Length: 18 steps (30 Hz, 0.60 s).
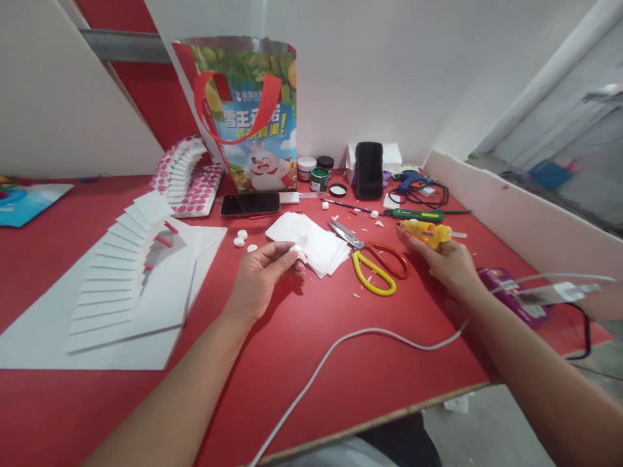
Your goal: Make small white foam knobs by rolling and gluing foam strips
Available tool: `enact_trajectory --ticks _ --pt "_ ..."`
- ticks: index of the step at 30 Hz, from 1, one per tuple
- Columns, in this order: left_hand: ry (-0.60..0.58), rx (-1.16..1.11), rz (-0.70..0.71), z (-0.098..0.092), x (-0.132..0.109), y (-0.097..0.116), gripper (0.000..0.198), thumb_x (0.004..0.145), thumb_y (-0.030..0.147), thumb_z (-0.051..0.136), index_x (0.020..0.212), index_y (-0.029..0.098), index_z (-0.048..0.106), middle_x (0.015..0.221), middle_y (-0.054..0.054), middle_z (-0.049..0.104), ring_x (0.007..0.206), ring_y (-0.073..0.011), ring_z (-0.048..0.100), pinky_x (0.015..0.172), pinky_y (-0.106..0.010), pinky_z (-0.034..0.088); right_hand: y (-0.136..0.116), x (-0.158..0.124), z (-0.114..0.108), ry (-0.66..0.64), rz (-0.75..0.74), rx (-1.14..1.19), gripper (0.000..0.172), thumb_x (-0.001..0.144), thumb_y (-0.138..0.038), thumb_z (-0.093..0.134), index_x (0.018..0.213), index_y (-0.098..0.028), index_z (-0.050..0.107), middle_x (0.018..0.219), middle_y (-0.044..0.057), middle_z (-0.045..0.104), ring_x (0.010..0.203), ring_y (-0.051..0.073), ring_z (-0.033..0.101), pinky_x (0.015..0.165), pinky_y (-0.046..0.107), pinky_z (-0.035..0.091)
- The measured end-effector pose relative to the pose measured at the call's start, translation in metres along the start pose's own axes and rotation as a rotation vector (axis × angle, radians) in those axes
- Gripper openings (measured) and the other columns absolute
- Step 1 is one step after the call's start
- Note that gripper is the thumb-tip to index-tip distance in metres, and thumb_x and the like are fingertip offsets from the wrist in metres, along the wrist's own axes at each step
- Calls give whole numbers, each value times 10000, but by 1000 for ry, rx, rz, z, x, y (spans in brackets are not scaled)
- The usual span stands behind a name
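Between the thumb and fingers of my left hand [265, 275] is a small white paper piece [298, 251], its exact shape partly hidden. My right hand [450, 263] is wrapped round a yellow hot glue gun [426, 231], with a clear glue stick poking out of its back end. A stack of white paper sheets [311, 237] lies just beyond my left hand. Scissors [372, 253] with one yellow and one red handle rest spread apart between the hands. Several small white rolled pieces [239, 242] sit left of the paper stack.
A curved white stepped model [109, 272] stands on white board at left. Behind are a printed bag [257, 117], a phone [250, 204], another upright phone [368, 170], paint jars [319, 179] and a green utility knife [416, 215]. A white cord [370, 330] crosses the front; a purple box [511, 295] lies right.
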<state>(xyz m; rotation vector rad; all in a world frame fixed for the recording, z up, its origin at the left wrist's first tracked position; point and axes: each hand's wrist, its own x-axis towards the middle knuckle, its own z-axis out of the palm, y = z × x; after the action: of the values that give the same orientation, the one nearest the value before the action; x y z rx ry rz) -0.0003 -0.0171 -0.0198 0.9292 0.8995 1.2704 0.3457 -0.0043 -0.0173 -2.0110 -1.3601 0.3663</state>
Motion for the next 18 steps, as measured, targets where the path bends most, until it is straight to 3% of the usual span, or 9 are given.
enact_trajectory --ticks 3,5,8,11,13,16,18 --pt "-22 -2 -10 0 -1 -1 231 757 307 815 906 147 739 723 -25 703 646 -139 656 686 -324 588 -10 0 -6 -15 103 -269 458 765 -584 670 563 -197 529 525 33 537 533 183 522 533 305 350" --pt "-32 -15 -12 1 -1 0 226 756 306 816 896 146 740 722 -26 704 638 -135 653 686 -322 590 -17 -1 -11 -47 83 -404 449 805 -552 650 560 -216 482 531 31 530 517 172 503 530 303 340" --pt "-23 -49 -21 2 -2 1 235 738 302 829 888 142 744 721 -28 706 635 -125 653 685 -303 591 -27 -13 -23 -154 -53 -607 379 881 -488 596 640 -208 505 676 97 617 582 189 541 555 308 359" --pt "-17 -72 -35 4 -2 2 248 720 306 842 872 135 745 710 -30 705 630 -120 652 677 -291 592 -42 -39 -43 -134 -233 -813 214 927 -317 553 802 -145 577 974 224 665 785 242 630 667 314 418" --pt "-18 -85 -49 6 -2 3 265 703 312 854 864 131 745 697 -29 701 625 -121 649 668 -293 594 -60 -61 -55 -87 -291 -904 198 922 -245 523 772 -137 596 915 204 674 756 256 639 673 335 421" --pt "-12 -115 -65 7 -2 4 294 665 317 878 849 130 745 695 -26 704 612 -116 646 650 -279 591 -96 -83 -53 39 -439 -584 281 934 -316 485 741 -185 643 815 100 697 683 227 626 641 337 417" --pt "-7 -133 -66 7 -3 5 304 644 312 890 841 132 744 709 -27 713 604 -109 646 638 -261 583 -121 -85 -30 -53 -511 -87 239 899 -331 528 920 -200 727 860 78 725 746 205 655 707 326 475"
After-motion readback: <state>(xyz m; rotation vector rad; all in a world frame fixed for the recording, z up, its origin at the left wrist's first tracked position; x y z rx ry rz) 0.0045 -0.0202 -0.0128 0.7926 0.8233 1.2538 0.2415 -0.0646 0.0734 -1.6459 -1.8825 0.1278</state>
